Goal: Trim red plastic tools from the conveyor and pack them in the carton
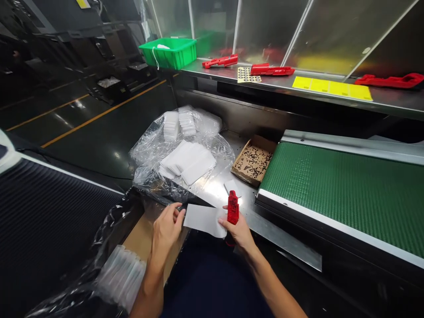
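My right hand (239, 229) holds a red plastic part (233, 207) upright, and its thumb also pinches the right end of a white sheet or sleeve (202, 218). Near the left end of that sheet is my left hand (168, 223), its fingers curled and apart, with nothing visible between them. Beyond the hands, a fanned stack of white sleeves (190, 160) lies on clear plastic wrap (145, 152) on the metal table (271, 236). More white stacks (171, 125) sit in the wrap behind it.
A cardboard tray of small dark pieces (252, 161) adjoins the green conveyor belt (344, 190). The back shelf holds a green bin (179, 54), red parts (273, 70) and yellow labels (332, 87). A box with wrapped items (122, 274) stands at lower left.
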`<state>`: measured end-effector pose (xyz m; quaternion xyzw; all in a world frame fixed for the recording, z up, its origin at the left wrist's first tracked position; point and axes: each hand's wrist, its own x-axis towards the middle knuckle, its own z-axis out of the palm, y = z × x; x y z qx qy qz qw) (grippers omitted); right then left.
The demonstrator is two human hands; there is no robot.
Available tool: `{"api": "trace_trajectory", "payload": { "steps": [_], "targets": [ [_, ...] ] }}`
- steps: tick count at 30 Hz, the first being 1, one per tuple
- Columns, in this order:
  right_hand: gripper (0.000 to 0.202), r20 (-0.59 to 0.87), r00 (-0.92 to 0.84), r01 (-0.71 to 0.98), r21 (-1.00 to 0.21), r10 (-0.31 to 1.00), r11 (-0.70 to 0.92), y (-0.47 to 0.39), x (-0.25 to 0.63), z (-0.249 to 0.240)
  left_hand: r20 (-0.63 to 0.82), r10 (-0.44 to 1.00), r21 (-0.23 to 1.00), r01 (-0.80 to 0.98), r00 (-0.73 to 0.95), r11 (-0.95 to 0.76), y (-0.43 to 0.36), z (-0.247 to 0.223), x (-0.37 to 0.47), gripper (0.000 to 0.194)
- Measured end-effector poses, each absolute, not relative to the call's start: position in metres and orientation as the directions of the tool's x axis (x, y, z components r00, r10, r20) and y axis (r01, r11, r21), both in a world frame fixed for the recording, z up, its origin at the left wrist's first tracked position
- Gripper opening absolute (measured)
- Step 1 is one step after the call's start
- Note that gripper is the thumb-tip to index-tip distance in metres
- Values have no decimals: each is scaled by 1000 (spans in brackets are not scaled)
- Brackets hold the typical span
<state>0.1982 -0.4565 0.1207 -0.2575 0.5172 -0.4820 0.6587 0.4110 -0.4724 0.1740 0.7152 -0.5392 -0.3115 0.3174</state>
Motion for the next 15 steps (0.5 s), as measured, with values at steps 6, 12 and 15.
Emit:
{"api": "trace_trajectory", "payload": {
  "steps": [6,12,15],
  "targets": [
    [61,-384,-64,396,-857,-921,330,-454,205,123,-266,-892,844,-536,-365,-32,-469,161,345,56],
    [64,-351,-156,529,-819,-923,222,-450,186,121,-135,-842,893,-432,-521,124,-488,125,319,55],
    [68,-414,-320,564,-806,-852,180,-440,172,116,-56,-818,910,-366,-572,194,-492,110,306,57]
  ]
}}
